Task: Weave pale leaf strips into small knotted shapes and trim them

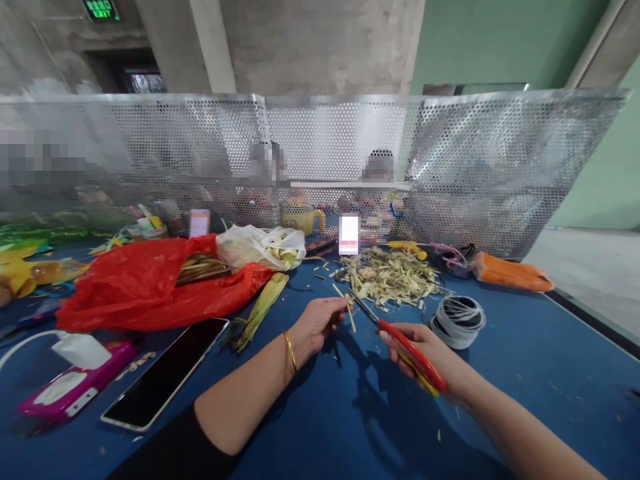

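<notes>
Pinching a thin pale strip in its fingertips, the left hand is nearer the wearer than the shred pile, off its left side, a gold bangle on the wrist. The right hand is closed round the red and yellow handles of the scissors, also on the near side of the pile. Their blades point toward the pinched strip, near the left fingertips; whether the blades are parted or touch the strip, I cannot tell. The strip slants across those fingertips, above the blue table.

To the right of the pile, and nearer the wearer, stands a coil of grey cord; farther right lies an orange packet. A yellow tool lies just beyond the pile, and a lit phone stands upright at its far left edge. Left of the pile are a white plastic bag, a red plastic bag with brown dry leaves showing in it, and a bundle of husk. Nearer the wearer and farther left than that bundle, a dark-screened phone lies flat beside a purple power strip. A perforated metal partition rises behind the pile.
</notes>
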A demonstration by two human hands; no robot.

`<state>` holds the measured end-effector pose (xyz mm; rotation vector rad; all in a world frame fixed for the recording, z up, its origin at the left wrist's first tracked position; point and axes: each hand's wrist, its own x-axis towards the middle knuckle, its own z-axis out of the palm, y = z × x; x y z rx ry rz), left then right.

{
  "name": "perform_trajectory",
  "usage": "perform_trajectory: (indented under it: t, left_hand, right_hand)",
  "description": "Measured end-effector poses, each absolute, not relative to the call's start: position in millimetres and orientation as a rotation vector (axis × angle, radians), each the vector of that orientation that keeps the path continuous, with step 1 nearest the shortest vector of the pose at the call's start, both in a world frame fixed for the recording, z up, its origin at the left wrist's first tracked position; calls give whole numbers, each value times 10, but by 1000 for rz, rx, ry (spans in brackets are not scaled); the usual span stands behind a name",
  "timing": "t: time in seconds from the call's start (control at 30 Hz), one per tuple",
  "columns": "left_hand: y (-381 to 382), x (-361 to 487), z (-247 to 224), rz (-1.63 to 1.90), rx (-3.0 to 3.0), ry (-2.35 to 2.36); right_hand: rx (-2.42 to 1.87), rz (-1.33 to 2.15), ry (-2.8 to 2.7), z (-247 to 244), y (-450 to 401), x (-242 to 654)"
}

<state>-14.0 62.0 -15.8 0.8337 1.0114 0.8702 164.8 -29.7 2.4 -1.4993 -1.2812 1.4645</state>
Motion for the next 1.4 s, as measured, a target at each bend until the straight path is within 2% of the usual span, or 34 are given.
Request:
perform_trajectory:
  t: [0.57, 0.73, 0.97, 1.4]
  left_hand:
    - [609, -123, -150, 900, 830, 1020]
    - [618, -128, -149, 906, 831, 1012]
    - [672, -171, -175, 865, 839, 929]
    - [645, -152, -197, 832, 973, 882]
  right_hand:
    - [-1521, 1434, -1315, 43, -318, 1561]
    - [-1533, 1282, -1295, 18, -283, 1602]
    - [-1317, 1210, -1448, 107, -262, 1821]
    - [-1478, 1404, -1595, 250, -285, 1835]
